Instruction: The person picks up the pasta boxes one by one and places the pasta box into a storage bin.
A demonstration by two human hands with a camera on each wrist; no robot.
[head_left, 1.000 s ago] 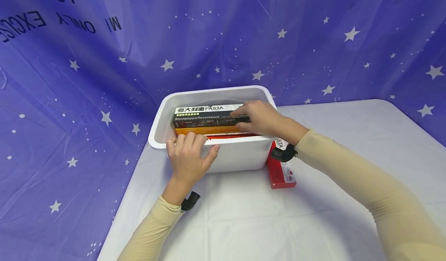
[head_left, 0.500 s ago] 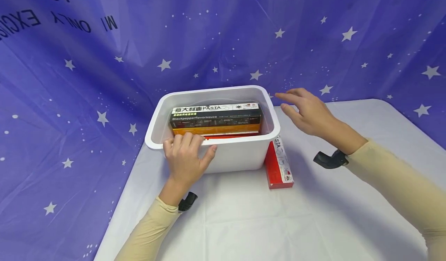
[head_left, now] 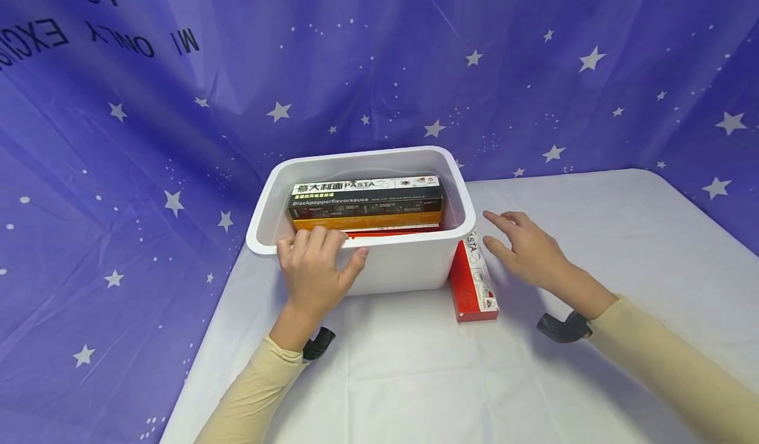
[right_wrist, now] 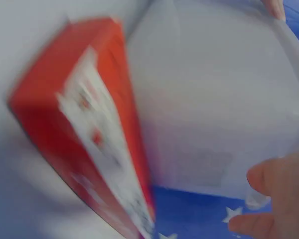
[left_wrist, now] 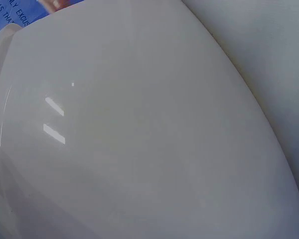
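Observation:
A white plastic bin point(head_left: 403, 267) stands on the table. My left hand point(head_left: 313, 269) grips its front rim, fingers hooked over the edge and thumb on the outside. Inside, a black pepper pasta box point(head_left: 367, 201) stands on edge with a white printed top. In front of it show an orange strip point(head_left: 367, 221) and something red point(head_left: 391, 233), mostly hidden by the rim. Against the bin's right side lies a red pasta box point(head_left: 474, 282), its far end hidden. My right hand point(head_left: 530, 249) hovers right of that box, fingers extended and holding nothing. The right wrist view shows the red box blurred.
A white cloth point(head_left: 415, 378) covers the table. Behind it hangs a purple curtain point(head_left: 504, 88) with stars and lettering, close to the bin's back. The table's right edge slopes away at the far right.
My right hand has let go of the black pasta box, come out of the bin to the right, then dropped lower toward the red box. My left hand stays on the rim.

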